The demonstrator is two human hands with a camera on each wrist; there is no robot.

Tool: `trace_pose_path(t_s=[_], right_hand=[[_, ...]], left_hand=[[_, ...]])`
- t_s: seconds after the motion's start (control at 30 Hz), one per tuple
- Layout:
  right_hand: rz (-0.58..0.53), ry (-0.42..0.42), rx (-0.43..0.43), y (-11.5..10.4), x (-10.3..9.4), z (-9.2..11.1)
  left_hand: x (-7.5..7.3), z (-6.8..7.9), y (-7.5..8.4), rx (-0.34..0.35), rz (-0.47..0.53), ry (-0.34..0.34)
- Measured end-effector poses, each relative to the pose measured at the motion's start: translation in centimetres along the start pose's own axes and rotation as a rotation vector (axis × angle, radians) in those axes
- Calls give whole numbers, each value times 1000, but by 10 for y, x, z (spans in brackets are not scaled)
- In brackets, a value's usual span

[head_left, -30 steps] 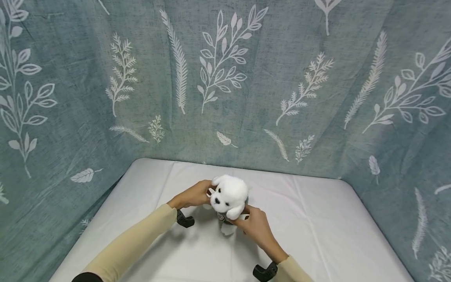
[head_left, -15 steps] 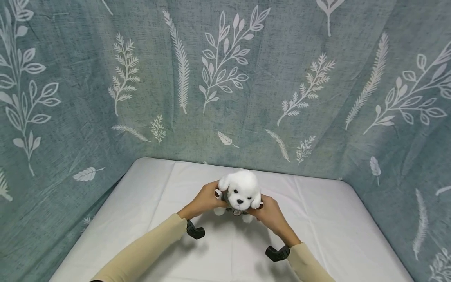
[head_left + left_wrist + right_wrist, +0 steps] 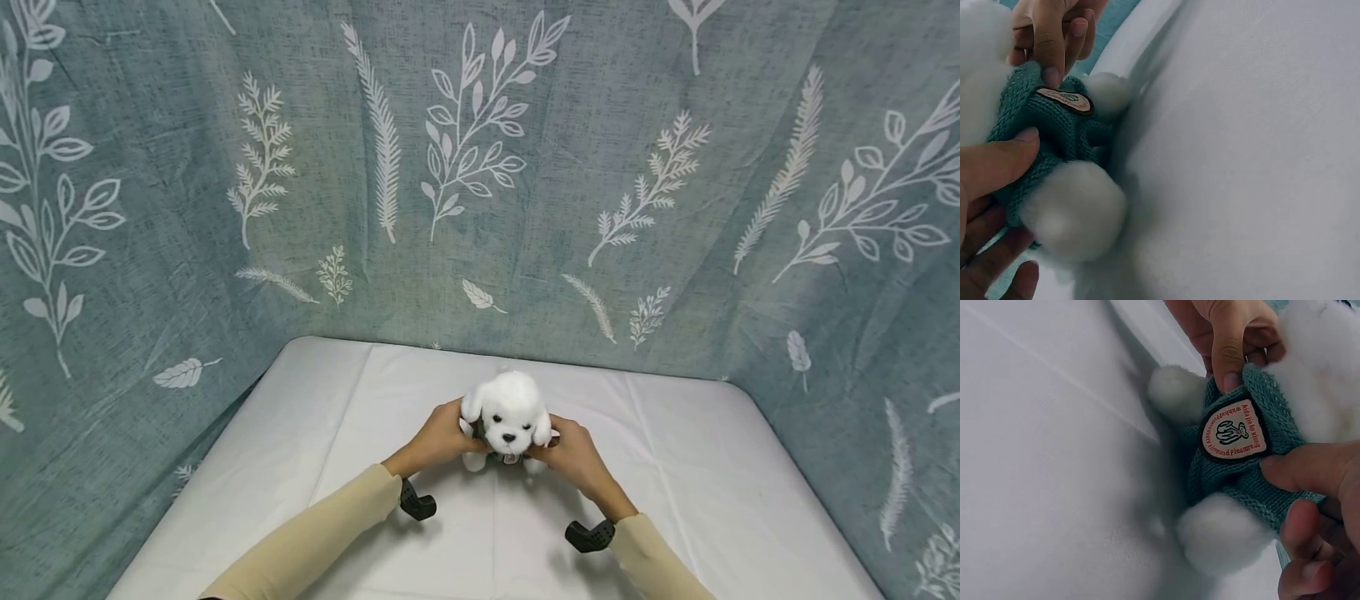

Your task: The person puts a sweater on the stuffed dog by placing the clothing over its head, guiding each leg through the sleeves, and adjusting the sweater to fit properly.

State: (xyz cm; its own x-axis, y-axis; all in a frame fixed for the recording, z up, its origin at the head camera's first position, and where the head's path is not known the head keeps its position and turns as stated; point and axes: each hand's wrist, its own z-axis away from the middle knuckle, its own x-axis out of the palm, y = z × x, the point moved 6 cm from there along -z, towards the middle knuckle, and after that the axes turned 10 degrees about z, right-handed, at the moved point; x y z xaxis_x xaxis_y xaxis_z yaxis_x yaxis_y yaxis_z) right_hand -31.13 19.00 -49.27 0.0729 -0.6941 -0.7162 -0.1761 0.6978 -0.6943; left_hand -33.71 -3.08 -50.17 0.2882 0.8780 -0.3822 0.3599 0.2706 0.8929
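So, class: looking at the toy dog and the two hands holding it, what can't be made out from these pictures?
- Plush dog, head view: its teal sweater is almost wholly hidden behind the head and both hands.
- Left hand and right hand, head view: fingertips hidden behind the dog.
- Dog's face: outside both wrist views.
- Sweater patch: its lettering is too small in the left wrist view.

Both arms extend forward in beige sleeves and converge at the centre. The left hand [image 3: 438,435] and right hand [image 3: 572,454] face each other, fingers curled inward in a grip. Each thumb is straightened and pressed flat, pad down, on the front. A black wrist mount sits under each wrist.
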Motion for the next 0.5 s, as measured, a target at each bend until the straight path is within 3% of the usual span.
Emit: trace_pose_path(t_s=[0.3,0.5], right_hand=[[-1,-6,25,2,2,-1],[0,-30,22,4,1,1]], left_hand=[[0,-1,3,5,10,-32],[-4,-2,0,16,-18,-109]])
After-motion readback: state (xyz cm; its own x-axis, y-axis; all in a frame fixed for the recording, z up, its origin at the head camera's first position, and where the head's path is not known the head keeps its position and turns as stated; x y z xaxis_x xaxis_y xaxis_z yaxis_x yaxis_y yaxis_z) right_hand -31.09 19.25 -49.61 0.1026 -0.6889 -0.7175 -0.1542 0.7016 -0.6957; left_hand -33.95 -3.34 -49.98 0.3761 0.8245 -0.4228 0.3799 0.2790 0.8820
